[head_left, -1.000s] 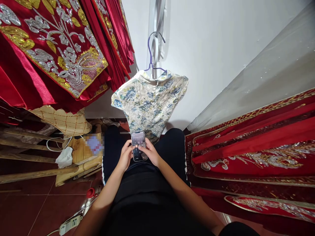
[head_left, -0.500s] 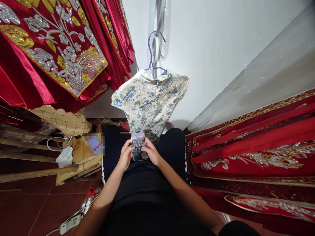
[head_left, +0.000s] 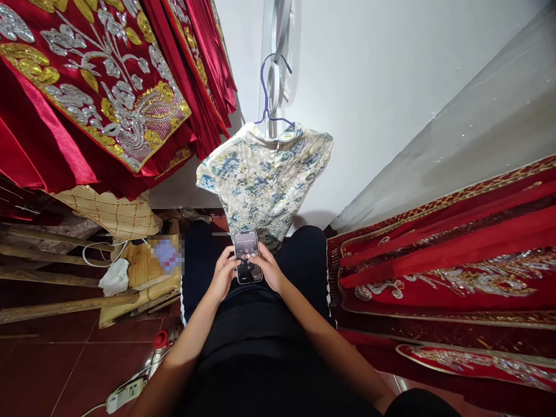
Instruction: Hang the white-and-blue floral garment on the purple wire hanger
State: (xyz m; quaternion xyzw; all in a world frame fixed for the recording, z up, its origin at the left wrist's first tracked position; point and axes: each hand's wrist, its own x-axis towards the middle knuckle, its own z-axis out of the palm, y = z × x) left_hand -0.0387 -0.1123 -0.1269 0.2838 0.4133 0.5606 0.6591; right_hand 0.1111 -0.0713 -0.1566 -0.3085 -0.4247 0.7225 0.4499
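Observation:
A smartphone (head_left: 247,240) is held upright in both hands above my lap, its dark screen lit with a keypad of round keys. My left hand (head_left: 223,275) is closed round the phone's left edge, the thumb lying at the lower left of the screen. From the other side my right hand (head_left: 270,271) grips the right edge, with its thumb over the keys. The fingers behind the phone are hidden. Just beyond the phone, a cream dress with blue flowers (head_left: 264,179) hangs from a purple hanger (head_left: 266,95) against the white wall.
Red garments with gold and silver embroidery (head_left: 117,87) hang at the upper left. More red embroidered cloth (head_left: 434,272) lies on the right. A wooden stool (head_left: 136,263) with white paper (head_left: 114,277) stands left of my legs. A power strip (head_left: 125,395) rests on the tiled floor.
The phone has shifted slightly to the right in my hands. My right thumb has moved up and left across the screen, and the display looks different.

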